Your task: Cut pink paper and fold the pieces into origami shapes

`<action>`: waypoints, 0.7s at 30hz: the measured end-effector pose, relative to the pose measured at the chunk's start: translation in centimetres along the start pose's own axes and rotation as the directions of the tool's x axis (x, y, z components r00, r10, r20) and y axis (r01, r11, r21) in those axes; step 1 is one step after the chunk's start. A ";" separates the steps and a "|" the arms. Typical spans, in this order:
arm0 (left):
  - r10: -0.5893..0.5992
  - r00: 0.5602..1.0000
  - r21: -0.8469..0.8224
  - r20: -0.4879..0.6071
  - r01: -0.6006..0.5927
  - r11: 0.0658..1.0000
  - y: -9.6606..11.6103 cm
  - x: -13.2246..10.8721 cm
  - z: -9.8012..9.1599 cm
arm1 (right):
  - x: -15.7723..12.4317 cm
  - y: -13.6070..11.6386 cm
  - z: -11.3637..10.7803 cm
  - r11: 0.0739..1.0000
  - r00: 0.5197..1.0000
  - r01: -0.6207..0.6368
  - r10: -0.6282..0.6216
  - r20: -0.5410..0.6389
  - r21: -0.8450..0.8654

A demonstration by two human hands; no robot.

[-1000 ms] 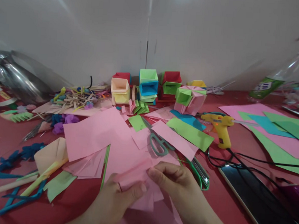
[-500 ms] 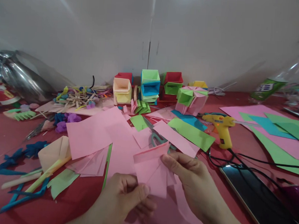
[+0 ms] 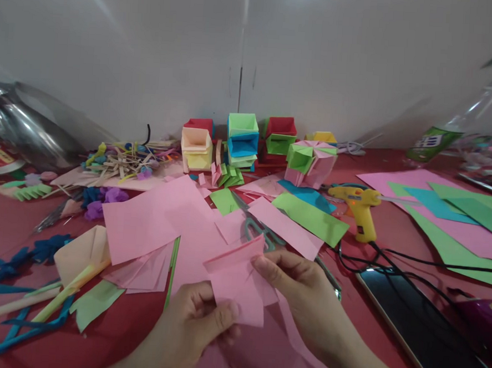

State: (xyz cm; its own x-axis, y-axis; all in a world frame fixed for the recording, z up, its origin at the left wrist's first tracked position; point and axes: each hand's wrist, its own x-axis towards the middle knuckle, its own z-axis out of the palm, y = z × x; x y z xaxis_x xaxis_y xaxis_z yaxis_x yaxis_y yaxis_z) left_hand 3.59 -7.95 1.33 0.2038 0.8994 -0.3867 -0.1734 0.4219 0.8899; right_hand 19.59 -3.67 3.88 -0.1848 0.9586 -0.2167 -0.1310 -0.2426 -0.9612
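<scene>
A folded pink paper [image 3: 239, 286] is held in the air at the lower middle, its top edge bent over in a narrow flap. My left hand [image 3: 200, 320] pinches its lower left part, thumb in front and fingers behind. On the upper right edge, my right hand [image 3: 296, 281] closes thumb and fingers on the same paper. Behind it, scissors with grey-green handles [image 3: 259, 232] lie partly covered by a pink strip [image 3: 287, 225]. Large pink sheets [image 3: 152, 217] spread out to the left and beneath the hands.
Folded paper boxes [image 3: 242, 142] stand along the wall. A yellow glue gun [image 3: 363, 213], black cables and a phone [image 3: 420, 333] lie right. Coloured sheets [image 3: 449, 202] and a bottle [image 3: 436, 143] are farther right. A metal jug [image 3: 28, 126] and craft sticks [image 3: 126, 160] are left.
The folded paper and both hands have shifted slightly left, the paper tilting a little. The whole view has also moved slightly. Both hands keep their hold.
</scene>
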 end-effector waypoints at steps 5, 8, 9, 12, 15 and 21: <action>0.160 0.984 0.032 -0.076 -0.158 0.987 0.0 0.2 0.0 | -0.5 0.7 0.9 0.998 0.950 -0.064 0.053 0.309 0.025; 0.173 0.977 0.079 -0.122 -0.164 0.983 -0.1 0.2 -0.1 | -0.3 1.4 1.1 0.996 0.937 -0.007 0.036 0.347 -0.084; 0.167 0.977 0.085 -0.132 -0.157 0.984 -0.1 0.2 -0.2 | -0.2 1.6 1.0 0.992 0.947 0.003 0.039 0.320 -0.130; 0.165 0.975 0.096 -0.150 -0.152 0.984 -0.1 0.2 -0.2 | 0.2 2.3 0.5 0.968 0.975 -0.022 0.077 0.210 -0.251; 0.154 0.974 0.098 -0.167 -0.139 0.985 0.1 0.3 -0.2 | 0.4 2.6 0.2 0.944 0.978 -0.038 0.102 0.180 -0.328; 0.053 0.994 0.041 -0.100 -0.049 0.998 0.5 0.6 -0.3 | 0.0 2.0 0.5 0.922 0.979 0.004 0.076 0.191 -0.388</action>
State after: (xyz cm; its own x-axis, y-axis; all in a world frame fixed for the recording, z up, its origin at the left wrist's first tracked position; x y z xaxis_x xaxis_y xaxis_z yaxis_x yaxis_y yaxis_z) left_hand 3.36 -7.14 1.52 0.0969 0.9273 -0.3616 -0.1430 0.3725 0.9169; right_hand 18.85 -4.22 2.07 -0.3766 0.8912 -0.2527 0.2562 -0.1620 -0.9530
